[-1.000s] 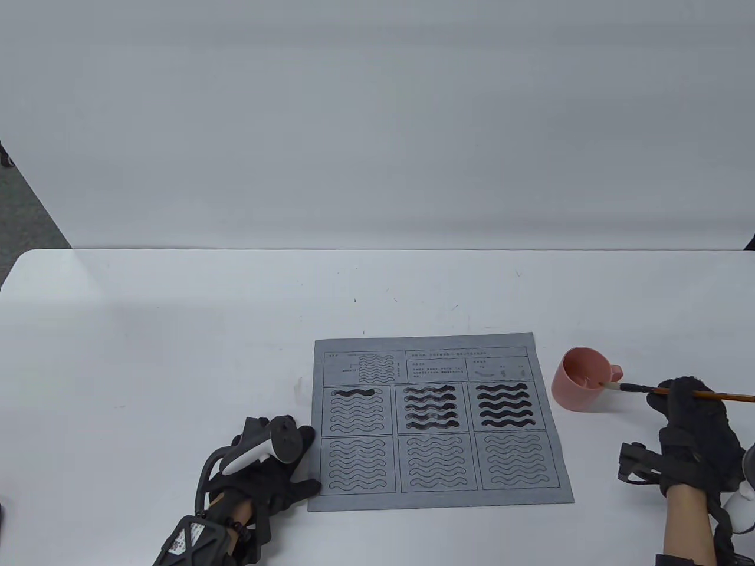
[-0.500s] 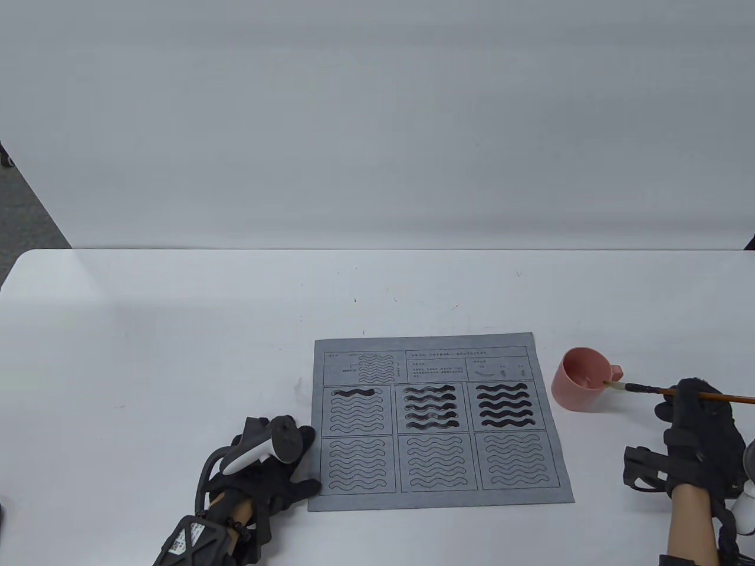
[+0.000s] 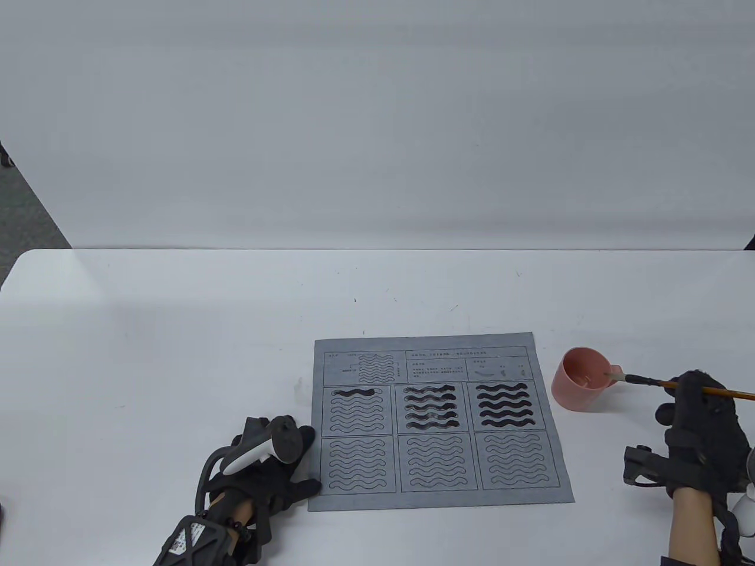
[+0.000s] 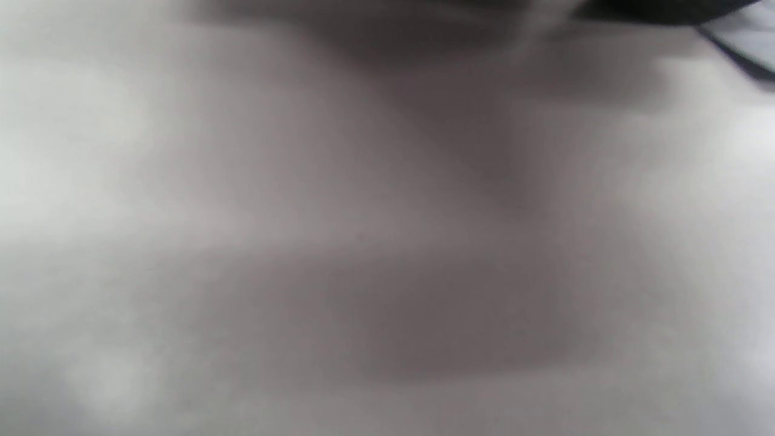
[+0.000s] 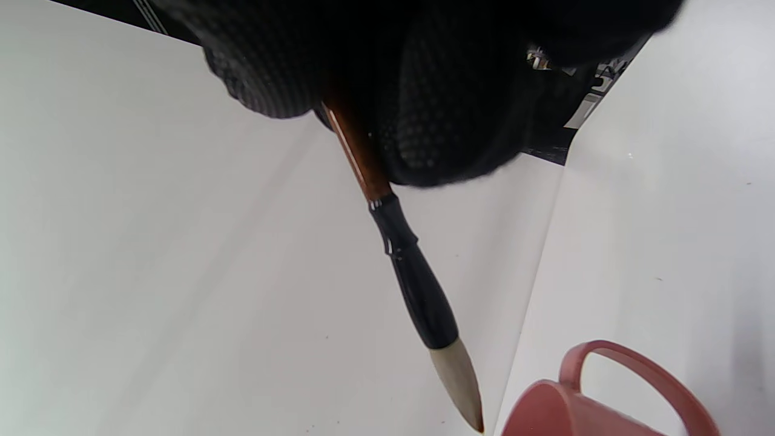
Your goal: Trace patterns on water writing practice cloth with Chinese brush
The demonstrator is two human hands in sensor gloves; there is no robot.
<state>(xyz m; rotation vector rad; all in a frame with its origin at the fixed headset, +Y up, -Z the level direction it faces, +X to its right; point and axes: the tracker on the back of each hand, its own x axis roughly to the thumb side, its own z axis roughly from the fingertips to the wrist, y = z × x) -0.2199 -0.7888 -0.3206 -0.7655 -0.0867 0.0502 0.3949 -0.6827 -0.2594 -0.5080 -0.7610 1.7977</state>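
While the right hand (image 3: 705, 433) grips the brush (image 3: 678, 386) w/ fingers (image 5: 436, 121) curled tight round the brown shaft, bristle tip sits at the pink cup (image 3: 581, 379) rim, right of the cloth (image 3: 439, 421). Left hand (image 3: 268, 466) lies flat, fingers spread, touching the cloth's near-left edge on the table (image 3: 177, 330). Left wrist view too blurred to read.
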